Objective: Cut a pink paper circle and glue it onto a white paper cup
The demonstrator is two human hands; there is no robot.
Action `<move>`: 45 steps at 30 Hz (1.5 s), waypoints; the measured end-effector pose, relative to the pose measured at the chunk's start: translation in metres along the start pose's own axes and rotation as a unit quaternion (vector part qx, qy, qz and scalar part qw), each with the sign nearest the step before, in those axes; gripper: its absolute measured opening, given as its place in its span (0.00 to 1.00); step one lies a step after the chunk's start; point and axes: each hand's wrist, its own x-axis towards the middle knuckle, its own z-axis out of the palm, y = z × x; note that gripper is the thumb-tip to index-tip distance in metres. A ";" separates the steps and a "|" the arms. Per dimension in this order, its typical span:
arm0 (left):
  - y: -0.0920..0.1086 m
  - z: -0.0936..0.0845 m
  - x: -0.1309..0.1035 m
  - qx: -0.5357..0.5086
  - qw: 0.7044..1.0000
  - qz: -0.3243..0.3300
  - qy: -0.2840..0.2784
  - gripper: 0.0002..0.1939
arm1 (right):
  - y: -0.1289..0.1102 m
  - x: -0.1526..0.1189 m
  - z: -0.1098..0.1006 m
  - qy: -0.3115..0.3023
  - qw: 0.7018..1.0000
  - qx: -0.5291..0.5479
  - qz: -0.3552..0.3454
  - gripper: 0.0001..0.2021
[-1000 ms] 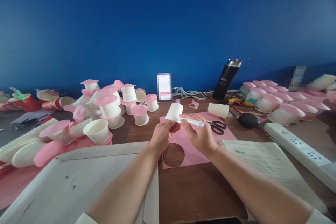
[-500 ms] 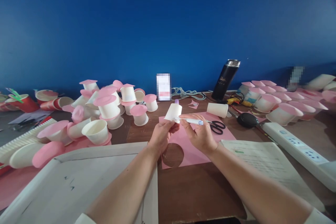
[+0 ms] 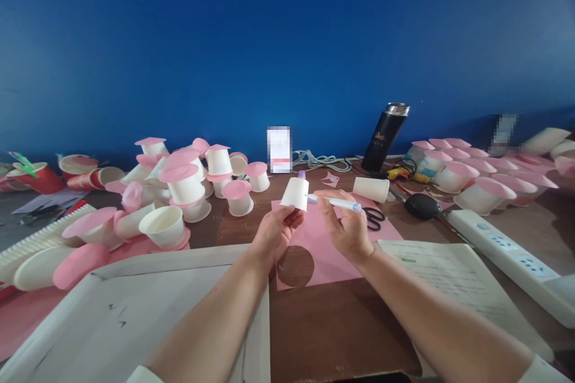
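Note:
My left hand (image 3: 282, 228) is closed around the rim end of a white paper cup (image 3: 295, 193), which is tilted with its base upward. A pen (image 3: 339, 202) with a whitish barrel and a blue end is gripped in my right hand (image 3: 348, 230), its tip close to the cup's right side. Whether the tip touches the cup I cannot tell. Just behind the cup a purple-topped item (image 3: 302, 175) shows. Beneath both hands lies a pink paper sheet (image 3: 332, 257) with a round hole cut in it. Black-handled scissors (image 3: 375, 218) rest behind my right hand.
Cups with pink paper discs (image 3: 182, 182) crowd the left side, and more (image 3: 487, 188) stand at right. A black flask (image 3: 384, 140), a lying cup (image 3: 371, 189), a power strip (image 3: 516, 260), a written sheet (image 3: 449, 275) and a white box lid (image 3: 148, 311) surround the work area.
My right hand has moved slightly right, away from my left fingers, with the pen. The pen's tip now shows beside the cup, where before it met my left fingertips.

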 end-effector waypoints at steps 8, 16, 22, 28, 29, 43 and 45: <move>-0.003 -0.001 0.002 -0.003 1.000 -0.002 -0.021 0.04 | 0.001 -0.003 0.004 -0.060 0.998 -0.015 -0.026 0.07; -0.001 0.001 0.000 0.021 1.000 -0.005 -0.002 0.05 | 0.002 -0.001 0.004 -0.056 0.998 -0.030 -0.031 0.08; -0.001 -0.001 0.001 0.019 1.000 0.003 -0.006 0.04 | 0.002 -0.003 0.005 -0.063 0.998 -0.008 -0.029 0.07; -0.002 -0.001 0.001 0.021 1.000 0.009 -0.016 0.03 | 0.001 -0.002 0.003 -0.055 0.998 -0.011 -0.032 0.08; -0.002 -0.001 0.001 0.021 1.000 0.010 -0.016 0.03 | 0.001 -0.002 0.003 -0.059 0.998 -0.009 -0.030 0.08; -0.002 0.000 0.001 0.019 1.000 0.017 -0.015 0.02 | 0.000 -0.003 0.003 -0.069 0.997 -0.022 -0.024 0.09; -0.002 0.000 0.000 0.025 0.999 0.018 -0.014 0.03 | 0.000 -0.003 0.003 -0.063 0.997 -0.028 -0.016 0.09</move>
